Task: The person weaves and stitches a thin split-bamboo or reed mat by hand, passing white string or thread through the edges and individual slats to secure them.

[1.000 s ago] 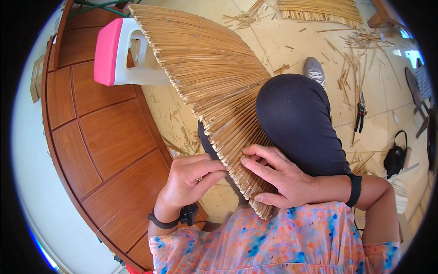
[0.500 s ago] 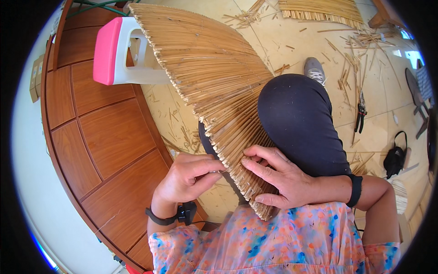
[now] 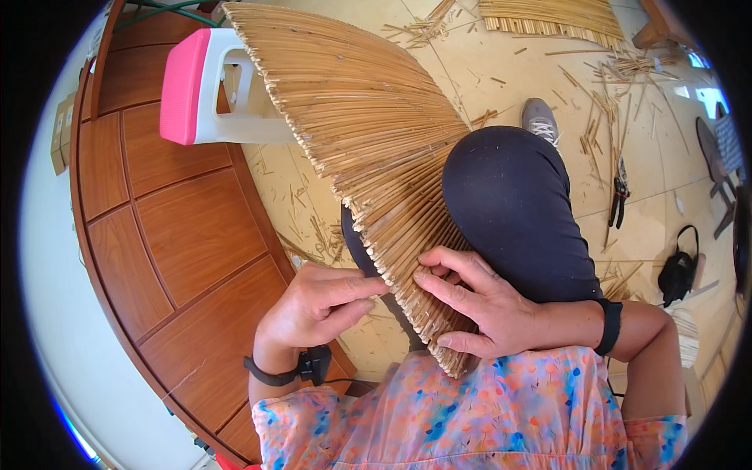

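Observation:
A fan-shaped mat of thin tan reed stalks (image 3: 352, 102), bound side by side, slants across my lap, its narrow end close to my shirt. My left hand (image 3: 313, 305) is at the mat's left edge of cut stalk ends. Its index fingertip touches that edge, the thumb lies just below, and the other fingers are curled in. Anything small between these fingers is too hard to make out. On top of the narrow part rests my right hand (image 3: 493, 309), palm down, fingertips pressing the stalks and thumb spread apart from them.
Left of the mat stands a pink-and-white plastic stool (image 3: 184, 86), beside a brown wooden cabinet (image 3: 196, 235). Black-handled pruning shears (image 3: 620, 196) lie on the tiled floor among scattered stalk pieces. Another reed mat (image 3: 548, 17) is at the far side. A black pouch (image 3: 678, 274) lies to the right.
My left wrist has shifted slightly left, and its index finger has straightened toward the mat's edge, with the thumb a little apart. The right hand and the mat have hardly moved.

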### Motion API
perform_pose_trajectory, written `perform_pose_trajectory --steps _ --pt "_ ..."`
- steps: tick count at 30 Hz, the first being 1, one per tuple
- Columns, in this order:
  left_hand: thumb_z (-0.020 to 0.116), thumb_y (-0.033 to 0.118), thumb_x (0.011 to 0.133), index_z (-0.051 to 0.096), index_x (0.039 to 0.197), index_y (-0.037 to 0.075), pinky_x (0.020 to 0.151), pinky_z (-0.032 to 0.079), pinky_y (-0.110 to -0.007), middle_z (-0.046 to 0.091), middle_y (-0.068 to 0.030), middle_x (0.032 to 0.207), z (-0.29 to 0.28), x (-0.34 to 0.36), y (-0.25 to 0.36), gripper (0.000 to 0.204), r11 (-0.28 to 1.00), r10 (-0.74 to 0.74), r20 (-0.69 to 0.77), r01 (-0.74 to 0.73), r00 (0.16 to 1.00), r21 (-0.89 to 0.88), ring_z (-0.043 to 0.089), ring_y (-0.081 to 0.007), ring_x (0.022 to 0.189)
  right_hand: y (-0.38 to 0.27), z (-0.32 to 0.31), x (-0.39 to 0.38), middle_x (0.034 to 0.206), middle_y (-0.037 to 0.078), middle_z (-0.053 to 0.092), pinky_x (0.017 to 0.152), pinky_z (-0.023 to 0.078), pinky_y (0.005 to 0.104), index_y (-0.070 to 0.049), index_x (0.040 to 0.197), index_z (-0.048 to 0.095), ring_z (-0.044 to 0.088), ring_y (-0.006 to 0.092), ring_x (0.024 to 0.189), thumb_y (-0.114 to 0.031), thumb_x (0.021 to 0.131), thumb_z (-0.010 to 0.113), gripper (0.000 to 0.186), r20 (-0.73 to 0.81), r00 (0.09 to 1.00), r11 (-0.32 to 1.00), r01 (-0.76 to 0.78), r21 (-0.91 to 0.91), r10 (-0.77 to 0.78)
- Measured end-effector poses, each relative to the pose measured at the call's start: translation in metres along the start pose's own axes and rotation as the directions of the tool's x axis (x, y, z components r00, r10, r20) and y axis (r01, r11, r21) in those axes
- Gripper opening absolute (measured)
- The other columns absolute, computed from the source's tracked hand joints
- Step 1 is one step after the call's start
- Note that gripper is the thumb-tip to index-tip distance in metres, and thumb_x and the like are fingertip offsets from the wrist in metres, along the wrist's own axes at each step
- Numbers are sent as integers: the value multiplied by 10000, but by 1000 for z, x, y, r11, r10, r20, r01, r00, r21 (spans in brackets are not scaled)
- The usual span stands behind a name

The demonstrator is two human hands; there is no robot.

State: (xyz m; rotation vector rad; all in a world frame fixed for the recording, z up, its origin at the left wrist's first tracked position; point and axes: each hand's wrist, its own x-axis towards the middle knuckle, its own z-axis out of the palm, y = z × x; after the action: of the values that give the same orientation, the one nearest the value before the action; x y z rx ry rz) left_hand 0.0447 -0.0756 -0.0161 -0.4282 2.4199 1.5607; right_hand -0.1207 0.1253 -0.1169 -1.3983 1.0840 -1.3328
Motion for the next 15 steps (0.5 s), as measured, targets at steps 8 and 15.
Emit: perform_pose_trajectory --steps 8,15 --pt "703 -27 794 694 908 19 489 453 -308 624 -84 682 7 3 1 124 998 -2 -110 8 994 56 615 -224 555 -2 -1 2 1395 244 319 1039 422 426 19 1438 371 405 403 1249 -177 801 733 759 19 1000 1000 -8 0 8" --pt "704 -32 782 690 925 20 491 454 -317 623 -96 697 7 3 -2 153 997 20 -97 -13 995 76 616 -244 569 -1 -2 2 1395 245 319 1044 411 428 19 1435 374 404 408 1251 -168 784 746 773 16 1000 1000 1 -4 -1"
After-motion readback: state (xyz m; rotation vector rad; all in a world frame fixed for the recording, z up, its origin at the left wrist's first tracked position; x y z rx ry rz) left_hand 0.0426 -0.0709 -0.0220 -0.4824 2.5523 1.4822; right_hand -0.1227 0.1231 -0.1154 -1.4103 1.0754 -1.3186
